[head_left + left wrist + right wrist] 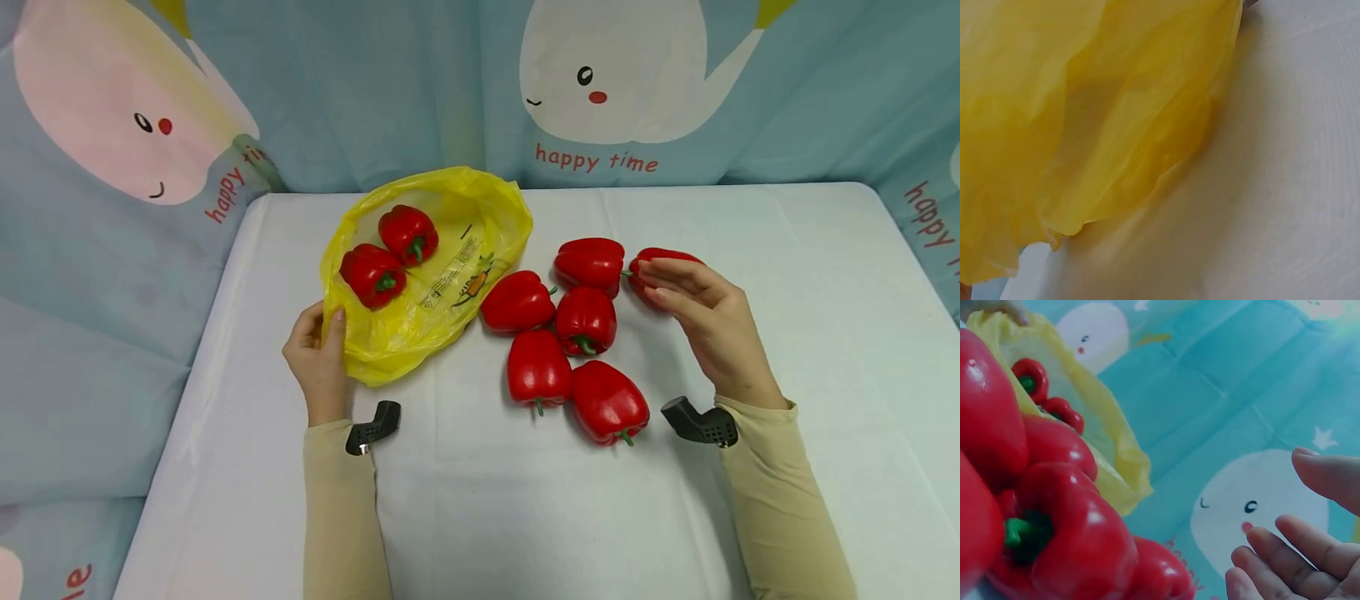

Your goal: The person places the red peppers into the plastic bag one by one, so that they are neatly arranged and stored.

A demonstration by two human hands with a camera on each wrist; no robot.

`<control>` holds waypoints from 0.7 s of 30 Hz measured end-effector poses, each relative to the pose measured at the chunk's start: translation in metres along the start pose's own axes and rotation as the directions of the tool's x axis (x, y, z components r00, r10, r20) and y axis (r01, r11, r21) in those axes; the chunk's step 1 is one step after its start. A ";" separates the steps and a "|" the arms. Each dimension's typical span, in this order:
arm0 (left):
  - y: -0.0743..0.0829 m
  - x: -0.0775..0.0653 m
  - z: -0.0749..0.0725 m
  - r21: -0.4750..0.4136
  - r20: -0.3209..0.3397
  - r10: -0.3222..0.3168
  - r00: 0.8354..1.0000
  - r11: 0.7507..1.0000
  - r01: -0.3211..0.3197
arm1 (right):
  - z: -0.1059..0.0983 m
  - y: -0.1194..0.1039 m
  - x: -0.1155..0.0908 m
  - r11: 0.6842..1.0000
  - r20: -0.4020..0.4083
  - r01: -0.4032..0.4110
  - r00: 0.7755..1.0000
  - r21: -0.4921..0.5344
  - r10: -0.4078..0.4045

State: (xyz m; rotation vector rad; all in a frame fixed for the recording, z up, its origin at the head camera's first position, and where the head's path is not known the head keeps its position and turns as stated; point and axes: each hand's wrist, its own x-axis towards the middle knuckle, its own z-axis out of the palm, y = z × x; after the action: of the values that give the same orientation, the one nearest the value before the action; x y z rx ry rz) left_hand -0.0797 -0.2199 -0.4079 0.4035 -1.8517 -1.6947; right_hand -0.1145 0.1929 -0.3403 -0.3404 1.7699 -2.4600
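Observation:
A yellow plastic bag (397, 354) lies with its mouth wide open on the left of the table, two red bell peppers (372, 277) inside it. My left hand (318, 367) pinches the bag's near left edge, thumb on the inner side; the left wrist view shows mostly the bag's outer side (1135, 125). On the right, my right hand (716, 329) is held with fingers extended and thumb apart, grasping nothing. It partly covers the rightmost bell pepper (663, 253) in the head view. In the right wrist view its fingers (1297, 569) show apart from the peppers.
Several more red bell peppers (538, 368) lie close together between the bag and my right hand, one (517, 302) against the bag's right edge. A white cloth covers the table (480, 500). Behind it hangs a blue curtain (420, 100) with whale prints.

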 end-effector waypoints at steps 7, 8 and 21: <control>0.000 0.000 -0.001 0.003 -0.006 0.006 1.000 1.000 -0.006 | -0.007 0.006 -0.002 0.999 -0.098 0.023 0.995 -0.037 -0.027; 0.000 0.000 -0.002 0.003 -0.007 0.006 1.000 1.000 -0.006 | -0.007 0.006 -0.002 0.998 -0.114 0.022 0.993 -0.053 -0.028; -0.002 0.000 0.001 0.000 -0.008 -0.006 1.000 1.000 0.006 | -0.031 0.003 0.000 0.973 -0.340 0.077 0.928 -0.218 -0.150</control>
State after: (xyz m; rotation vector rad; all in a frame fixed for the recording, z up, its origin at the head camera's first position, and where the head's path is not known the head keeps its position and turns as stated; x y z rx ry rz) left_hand -0.0806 -0.2195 -0.4095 0.4156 -1.8460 -1.6944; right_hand -0.1214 0.2204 -0.3530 -0.0069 2.2087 -2.5550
